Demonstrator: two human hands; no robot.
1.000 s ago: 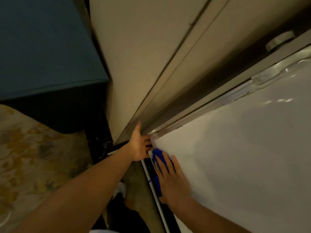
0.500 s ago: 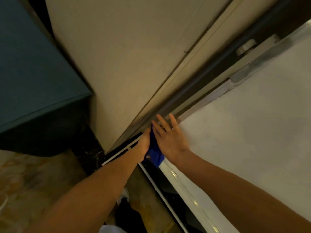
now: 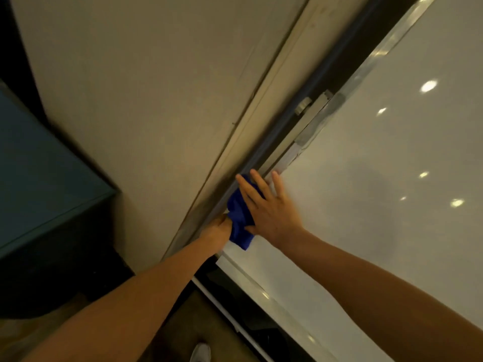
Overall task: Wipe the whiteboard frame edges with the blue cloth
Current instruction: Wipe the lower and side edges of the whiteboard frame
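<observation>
A white whiteboard (image 3: 366, 205) fills the right side, with a pale metal frame edge (image 3: 316, 126) running diagonally along its left side. The blue cloth (image 3: 239, 220) is bunched against that edge near the lower corner. My right hand (image 3: 269, 207) lies flat on the cloth with fingers spread, pressing it onto the frame. My left hand (image 3: 218, 229) is just below the cloth, touching its lower end; its fingers are hidden behind the cloth and frame.
A beige wall (image 3: 146, 100) stands left of the board, with a dark rail (image 3: 282, 131) between them. A teal cabinet (image 3: 39, 184) juts out at the left. The board's bottom tray edge (image 3: 251, 280) and a white shoe (image 3: 201, 352) show below.
My right hand has slid the cloth up along the frame edge from the lower corner. My left hand has followed it upward, and my view has tilted up.
</observation>
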